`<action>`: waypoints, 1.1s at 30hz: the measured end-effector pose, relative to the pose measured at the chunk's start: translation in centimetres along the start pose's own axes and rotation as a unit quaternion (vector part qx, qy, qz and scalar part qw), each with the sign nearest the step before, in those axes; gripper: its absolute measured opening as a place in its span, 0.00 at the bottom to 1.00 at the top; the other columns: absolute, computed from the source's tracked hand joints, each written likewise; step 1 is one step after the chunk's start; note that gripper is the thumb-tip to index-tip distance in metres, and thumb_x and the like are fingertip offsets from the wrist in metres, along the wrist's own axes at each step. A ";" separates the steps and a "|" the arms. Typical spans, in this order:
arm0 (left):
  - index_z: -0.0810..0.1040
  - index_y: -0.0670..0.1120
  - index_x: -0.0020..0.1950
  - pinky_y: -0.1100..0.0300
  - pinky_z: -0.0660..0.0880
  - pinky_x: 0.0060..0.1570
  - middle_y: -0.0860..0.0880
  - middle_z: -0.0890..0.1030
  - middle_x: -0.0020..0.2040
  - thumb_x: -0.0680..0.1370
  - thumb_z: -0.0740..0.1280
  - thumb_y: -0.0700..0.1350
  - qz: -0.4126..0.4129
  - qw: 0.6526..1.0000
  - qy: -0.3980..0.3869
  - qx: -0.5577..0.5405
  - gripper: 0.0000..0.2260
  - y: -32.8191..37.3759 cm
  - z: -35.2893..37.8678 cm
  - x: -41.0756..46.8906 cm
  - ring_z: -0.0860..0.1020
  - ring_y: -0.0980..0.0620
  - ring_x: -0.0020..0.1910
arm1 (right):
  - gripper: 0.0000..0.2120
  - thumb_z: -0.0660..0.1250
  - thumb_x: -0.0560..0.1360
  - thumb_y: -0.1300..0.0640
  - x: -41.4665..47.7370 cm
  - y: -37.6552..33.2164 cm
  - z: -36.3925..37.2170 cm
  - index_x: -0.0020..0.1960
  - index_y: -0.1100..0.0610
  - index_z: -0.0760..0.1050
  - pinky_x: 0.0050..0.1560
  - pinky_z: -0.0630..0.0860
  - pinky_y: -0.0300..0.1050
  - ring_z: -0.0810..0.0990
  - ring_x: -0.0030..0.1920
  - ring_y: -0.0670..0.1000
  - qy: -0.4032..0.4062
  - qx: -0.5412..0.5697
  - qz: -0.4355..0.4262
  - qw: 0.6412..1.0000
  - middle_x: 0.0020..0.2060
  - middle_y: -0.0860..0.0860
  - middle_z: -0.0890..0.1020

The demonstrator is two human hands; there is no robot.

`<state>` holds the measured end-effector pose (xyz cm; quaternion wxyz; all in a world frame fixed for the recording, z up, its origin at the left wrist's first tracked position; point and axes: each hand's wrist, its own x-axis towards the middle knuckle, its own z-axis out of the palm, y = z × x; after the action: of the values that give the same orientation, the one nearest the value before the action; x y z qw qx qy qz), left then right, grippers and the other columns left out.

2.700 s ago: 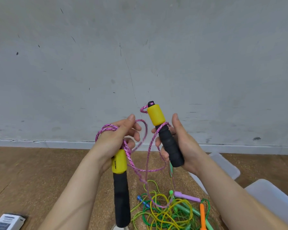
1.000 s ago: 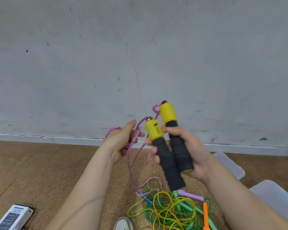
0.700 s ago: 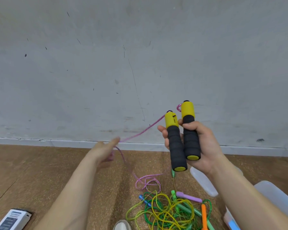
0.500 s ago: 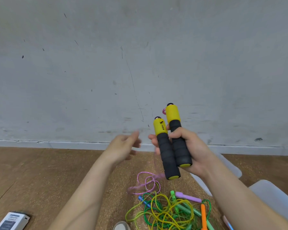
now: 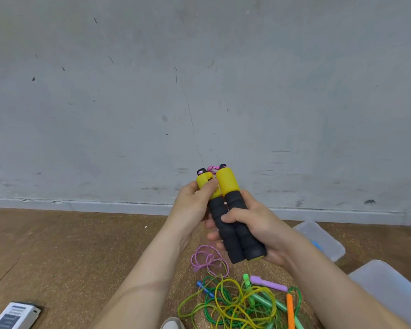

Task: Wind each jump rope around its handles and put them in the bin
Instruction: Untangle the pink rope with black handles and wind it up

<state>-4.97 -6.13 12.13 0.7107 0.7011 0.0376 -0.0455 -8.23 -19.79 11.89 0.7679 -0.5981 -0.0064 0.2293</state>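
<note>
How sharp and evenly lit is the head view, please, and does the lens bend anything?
Head view: left hand, right hand and handles are sharp, no motion blur; light is soft and even, no glare or hard shadows; the skirting runs slightly tilted, not visibly bowed.

both hands (image 5: 254, 224) gripping paired handles (image 5: 233, 217), pink rope (image 5: 208, 258) dangling

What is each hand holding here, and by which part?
Right hand grips both yellow-and-black foam jump-rope handles by their black foam; left hand pinches one handle's yellow cap.
</note>
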 end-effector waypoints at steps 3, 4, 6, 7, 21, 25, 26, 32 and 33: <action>0.79 0.46 0.43 0.58 0.74 0.39 0.47 0.79 0.37 0.76 0.68 0.54 -0.010 0.999 -0.027 0.015 0.11 0.2 -0.7 -0.1 0.77 0.49 0.37 | 0.18 0.65 0.77 0.66 -0.3 -0.1 -0.1 0.63 0.57 0.64 0.48 0.79 0.63 0.82 0.43 0.66 -0.020 -0.025 0.004 0.999 0.46 0.69 0.82; 0.79 0.46 0.43 0.56 0.74 0.41 0.46 0.80 0.38 0.73 0.69 0.56 -0.012 0.999 -0.037 0.012 0.13 0.3 -0.9 -0.1 0.77 0.48 0.38 | 0.17 0.66 0.76 0.64 -0.4 -0.2 -0.2 0.62 0.57 0.65 0.48 0.79 0.63 0.82 0.43 0.67 -0.042 -0.025 0.007 0.999 0.45 0.68 0.81; 0.79 0.45 0.43 0.54 0.73 0.44 0.44 0.80 0.40 0.68 0.69 0.59 -0.021 0.998 -0.051 -0.012 0.18 0.4 -1.0 -0.4 0.77 0.47 0.41 | 0.16 0.66 0.74 0.61 -0.6 -0.3 -0.2 0.60 0.56 0.67 0.46 0.79 0.61 0.82 0.42 0.66 -0.090 -0.015 0.014 0.996 0.45 0.68 0.81; 0.79 0.43 0.45 0.53 0.73 0.46 0.43 0.80 0.41 0.67 0.70 0.59 -0.030 0.997 -0.055 -0.041 0.19 0.5 -0.8 -0.5 0.77 0.46 0.41 | 0.16 0.65 0.73 0.61 -0.7 -0.4 -0.3 0.60 0.56 0.67 0.45 0.80 0.59 0.82 0.41 0.65 -0.106 -0.007 0.017 0.994 0.46 0.68 0.81; 0.80 0.41 0.47 0.60 0.76 0.28 0.43 0.84 0.36 0.75 0.68 0.55 -0.049 0.987 0.006 -0.152 0.16 1.2 0.2 -0.8 0.81 0.47 0.29 | 0.25 0.73 0.62 0.50 0.6 0.6 -1.8 0.57 0.57 0.79 0.60 0.72 0.62 0.79 0.57 0.61 -0.233 0.077 0.091 0.965 0.60 0.62 0.79; 0.79 0.40 0.47 0.64 0.72 0.22 0.46 0.82 0.30 0.76 0.67 0.55 -0.071 0.990 -0.003 -0.126 0.17 1.3 0.3 -1.1 0.79 0.50 0.24 | 0.29 0.74 0.61 0.48 0.9 1.1 -2.4 0.59 0.59 0.79 0.67 0.63 0.66 0.79 0.57 0.61 -0.253 0.083 0.116 0.957 0.57 0.59 0.80; 0.79 0.41 0.46 0.66 0.70 0.21 0.47 0.80 0.28 0.76 0.66 0.56 -0.075 0.991 -0.006 -0.111 0.17 1.2 0.4 -1.1 0.77 0.51 0.22 | 0.29 0.74 0.60 0.48 1.0 1.1 -2.4 0.58 0.59 0.81 0.66 0.65 0.65 0.79 0.55 0.61 -0.249 0.070 0.117 0.959 0.56 0.59 0.80; 0.81 0.41 0.46 0.55 0.79 0.39 0.42 0.84 0.40 0.73 0.66 0.64 -0.116 0.991 -0.063 -0.035 0.24 0.4 1.1 -1.2 0.81 0.49 0.34 | 0.32 0.70 0.60 0.48 1.4 2.0 -1.8 0.61 0.62 0.72 0.60 0.68 0.65 0.81 0.48 0.60 -0.219 -0.002 0.123 0.968 0.47 0.58 0.80; 0.82 0.40 0.47 0.52 0.79 0.44 0.40 0.85 0.45 0.73 0.67 0.62 -0.112 0.990 -0.073 -0.051 0.24 0.4 1.1 -1.2 0.81 0.47 0.38 | 0.32 0.68 0.61 0.49 1.5 2.1 -1.8 0.61 0.62 0.71 0.60 0.68 0.65 0.82 0.48 0.59 -0.221 -0.004 0.131 0.967 0.47 0.57 0.80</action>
<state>-6.09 -7.17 12.65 0.7368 0.6499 0.0663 -0.1743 -7.10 -20.53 9.09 0.7085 -0.5314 -0.0984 0.4539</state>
